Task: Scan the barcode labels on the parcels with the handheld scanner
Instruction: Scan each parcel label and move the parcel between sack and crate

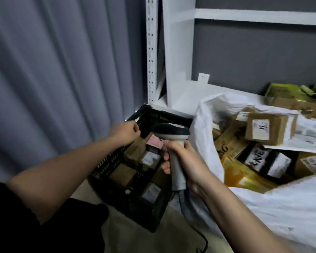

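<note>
My right hand (187,161) grips the grey handle of the handheld scanner (173,143), whose dark head points left over a black plastic crate (117,161). The crate holds several brown parcels with white labels (150,158). My left hand (125,131) hovers above the crate's far left rim with fingers curled; whether it holds anything is unclear. To the right, a big white sack (204,136) lies open with several labelled cardboard parcels (268,128) and yellow mailers (241,170) inside.
A white metal shelf unit (175,61) stands behind the crate and sack, with green boxes (285,92) on its low shelf. Grey curtains (53,70) hang on the left. The scanner's cable (199,232) trails down over the floor.
</note>
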Tool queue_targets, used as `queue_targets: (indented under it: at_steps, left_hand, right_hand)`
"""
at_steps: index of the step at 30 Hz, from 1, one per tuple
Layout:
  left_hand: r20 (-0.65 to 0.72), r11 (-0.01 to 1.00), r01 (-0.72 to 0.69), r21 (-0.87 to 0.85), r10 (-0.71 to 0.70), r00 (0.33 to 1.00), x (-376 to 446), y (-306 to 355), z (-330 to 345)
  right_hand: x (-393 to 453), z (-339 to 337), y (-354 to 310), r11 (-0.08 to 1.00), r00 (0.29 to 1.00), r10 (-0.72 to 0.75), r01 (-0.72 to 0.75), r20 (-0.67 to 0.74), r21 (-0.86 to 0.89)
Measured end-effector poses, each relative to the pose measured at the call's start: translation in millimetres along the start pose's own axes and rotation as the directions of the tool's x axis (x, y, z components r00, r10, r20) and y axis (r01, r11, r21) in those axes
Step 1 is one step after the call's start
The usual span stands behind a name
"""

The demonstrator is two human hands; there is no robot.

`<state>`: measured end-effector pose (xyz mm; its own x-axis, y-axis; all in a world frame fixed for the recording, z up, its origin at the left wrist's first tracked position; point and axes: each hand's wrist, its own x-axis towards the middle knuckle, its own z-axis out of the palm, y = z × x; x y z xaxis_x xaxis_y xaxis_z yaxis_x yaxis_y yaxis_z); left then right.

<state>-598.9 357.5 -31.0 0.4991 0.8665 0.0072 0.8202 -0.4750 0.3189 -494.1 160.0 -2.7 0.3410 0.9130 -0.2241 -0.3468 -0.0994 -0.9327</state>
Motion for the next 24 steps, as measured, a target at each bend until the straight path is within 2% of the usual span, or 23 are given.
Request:
queue_targets:
  at_steps: [2, 4, 7, 10, 15, 20, 22, 24]
  left_hand:
    - [0.187, 0.994, 0.014, 0.107, -0.034, 0.982, 4, -30, 26]
    - [0.318, 0.971, 0.046, 0.234, -0.121, 0.941, 13, -57, 55]
    - [0.417, 0.928, 0.058, 0.367, -0.220, 0.882, 31, -84, 99]
    - [0.510, 0.914, 0.095, 0.394, -0.304, 0.805, 57, -101, 144]
    - [0.615, 0.869, 0.087, 0.486, -0.411, 0.673, 79, -107, 191]
    - [0.637, 0.839, -0.003, 0.544, -0.411, 0.652, 90, -120, 216]
    - [0.653, 0.798, -0.038, 0.602, -0.464, 0.598, 95, -124, 228]
    - [0.658, 0.798, 0.018, 0.602, -0.509, 0.555, 95, -123, 237]
  right_hand:
    - [24, 14, 19, 0.999, 0.998, 0.053, -0.053, -0.020, -0.011]
    - [54, 24, 41, 0.994, 0.992, 0.109, -0.110, -0.059, -0.013]
    - [93, 29, 67, 0.987, 0.984, 0.154, -0.157, -0.093, -0.029]
    - [131, 21, 90, 0.980, 0.977, 0.184, -0.190, -0.105, -0.052]
    - [179, 3, 116, 0.964, 0.960, 0.239, -0.252, -0.149, -0.082]
    - [214, -1, 137, 0.924, 0.929, 0.352, -0.364, -0.113, -0.115]
    - [220, -1, 142, 0.920, 0.927, 0.360, -0.371, -0.103, -0.127]
    - [225, -2, 146, 0.919, 0.928, 0.360, -0.370, -0.092, -0.134]
